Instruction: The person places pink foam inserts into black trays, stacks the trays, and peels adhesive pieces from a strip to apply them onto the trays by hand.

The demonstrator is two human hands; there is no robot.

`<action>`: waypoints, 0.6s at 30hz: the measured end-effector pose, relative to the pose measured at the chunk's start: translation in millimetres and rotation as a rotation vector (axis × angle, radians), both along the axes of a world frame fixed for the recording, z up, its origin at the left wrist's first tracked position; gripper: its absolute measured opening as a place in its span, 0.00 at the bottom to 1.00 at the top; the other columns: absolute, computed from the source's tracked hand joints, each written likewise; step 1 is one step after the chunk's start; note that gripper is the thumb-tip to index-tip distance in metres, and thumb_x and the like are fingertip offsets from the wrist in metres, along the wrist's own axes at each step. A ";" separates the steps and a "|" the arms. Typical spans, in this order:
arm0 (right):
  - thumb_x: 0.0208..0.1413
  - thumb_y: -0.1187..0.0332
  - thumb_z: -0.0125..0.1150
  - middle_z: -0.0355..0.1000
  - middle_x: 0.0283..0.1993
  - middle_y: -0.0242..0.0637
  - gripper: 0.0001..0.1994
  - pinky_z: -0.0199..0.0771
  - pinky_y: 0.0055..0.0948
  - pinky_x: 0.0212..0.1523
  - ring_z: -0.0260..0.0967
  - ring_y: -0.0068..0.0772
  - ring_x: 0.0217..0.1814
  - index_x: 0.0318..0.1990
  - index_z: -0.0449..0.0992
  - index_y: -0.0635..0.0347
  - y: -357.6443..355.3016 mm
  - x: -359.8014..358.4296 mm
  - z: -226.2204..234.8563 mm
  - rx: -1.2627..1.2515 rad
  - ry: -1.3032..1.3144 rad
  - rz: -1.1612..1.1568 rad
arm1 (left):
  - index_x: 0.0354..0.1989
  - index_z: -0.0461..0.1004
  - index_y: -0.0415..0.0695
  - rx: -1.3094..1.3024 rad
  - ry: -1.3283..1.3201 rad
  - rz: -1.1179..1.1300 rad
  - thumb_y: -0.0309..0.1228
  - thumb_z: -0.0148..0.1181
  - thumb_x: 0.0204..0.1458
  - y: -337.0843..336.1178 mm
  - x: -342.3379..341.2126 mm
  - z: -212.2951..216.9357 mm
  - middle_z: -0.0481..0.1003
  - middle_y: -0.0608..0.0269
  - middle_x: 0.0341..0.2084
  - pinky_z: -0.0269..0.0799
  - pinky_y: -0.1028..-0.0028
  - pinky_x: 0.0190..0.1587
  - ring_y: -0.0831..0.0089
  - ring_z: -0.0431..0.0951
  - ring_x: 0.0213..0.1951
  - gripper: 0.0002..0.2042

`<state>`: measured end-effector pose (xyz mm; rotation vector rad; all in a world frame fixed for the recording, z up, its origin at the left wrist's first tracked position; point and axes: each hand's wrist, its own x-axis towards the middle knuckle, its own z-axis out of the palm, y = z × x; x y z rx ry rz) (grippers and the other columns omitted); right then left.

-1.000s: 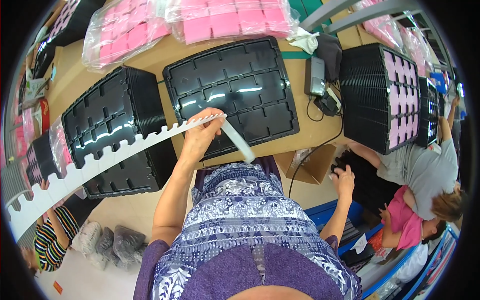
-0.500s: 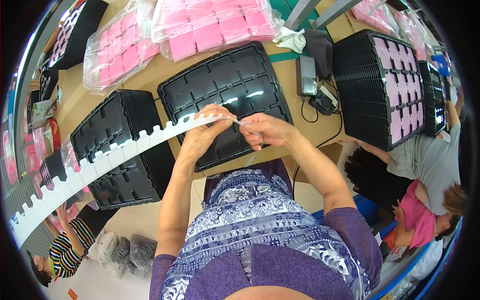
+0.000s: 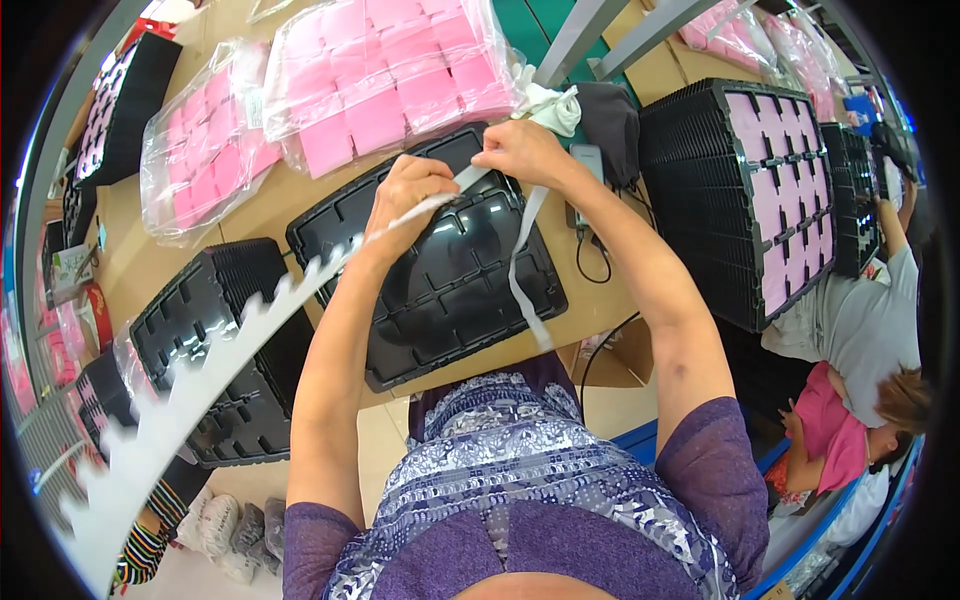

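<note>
A long white strip (image 3: 190,385) with a notched edge runs from my left hand (image 3: 408,195) down to the lower left. My left hand is closed on it, over the upper part of a black plastic tray (image 3: 430,330). Up and to the right, my right hand (image 3: 525,153) pinches a narrow white band (image 3: 518,275). That band spans the short gap between my hands, and its loose end hangs over the tray's right side. Whether the band is still joined to the notched strip is hidden in my left hand.
Pink sheets in clear plastic bags (image 3: 385,70) lie behind the tray. Black tray stacks stand at left (image 3: 265,290) and right (image 3: 685,190). A grey metal post (image 3: 580,40), white cloth (image 3: 548,108) and corded device (image 3: 584,160) are at the back. Other people sit on both sides.
My right hand has moved up and away from my left, and a longer narrow band now shows. My left hand has risen slightly. The notched strip has swung lower and twisted.
</note>
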<state>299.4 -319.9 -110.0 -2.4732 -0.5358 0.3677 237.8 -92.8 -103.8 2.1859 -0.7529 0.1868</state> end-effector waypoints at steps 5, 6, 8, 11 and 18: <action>0.41 0.46 0.70 0.79 0.31 0.43 0.22 0.77 0.40 0.38 0.78 0.44 0.39 0.31 0.82 0.56 24.1 20.6 -33.6 -0.289 -0.158 0.001 | 0.28 0.83 0.50 0.123 -0.041 0.075 0.26 0.68 0.41 -2.4 31.8 -56.2 0.74 0.69 0.30 0.69 0.68 0.43 0.66 0.71 0.37 0.05; 0.39 0.45 0.70 0.79 0.31 0.43 0.23 0.77 0.39 0.37 0.78 0.44 0.38 0.31 0.82 0.56 26.5 20.6 -34.0 -0.345 -0.165 0.005 | 0.27 0.83 0.53 0.157 -0.054 0.083 0.29 0.67 0.42 -2.5 32.3 -62.8 0.73 0.70 0.29 0.65 0.66 0.43 0.67 0.70 0.37 0.04; 0.35 0.43 0.72 0.79 0.30 0.43 0.25 0.78 0.38 0.35 0.79 0.42 0.36 0.29 0.82 0.57 32.5 23.3 -37.3 -0.413 -0.184 -0.008 | 0.27 0.83 0.54 0.179 -0.071 0.090 0.29 0.67 0.42 -0.6 35.5 -74.5 0.72 0.71 0.29 0.64 0.66 0.43 0.67 0.70 0.37 0.04; 0.33 0.41 0.73 0.79 0.30 0.41 0.27 0.78 0.38 0.35 0.79 0.40 0.35 0.30 0.82 0.57 34.8 28.6 -32.8 -0.486 -0.172 0.006 | 0.26 0.83 0.55 0.190 -0.077 0.084 0.30 0.66 0.42 -1.6 36.6 -75.6 0.72 0.71 0.28 0.62 0.66 0.42 0.67 0.70 0.37 0.04; 0.47 0.65 0.60 0.77 0.26 0.40 0.07 0.77 0.34 0.30 0.78 0.38 0.30 0.27 0.77 0.58 56.5 -14.2 -56.8 -0.384 -0.478 0.178 | 0.28 0.83 0.51 0.208 -0.097 0.025 0.27 0.66 0.39 4.8 39.5 -74.3 0.73 0.68 0.30 0.63 0.65 0.46 0.67 0.71 0.40 0.06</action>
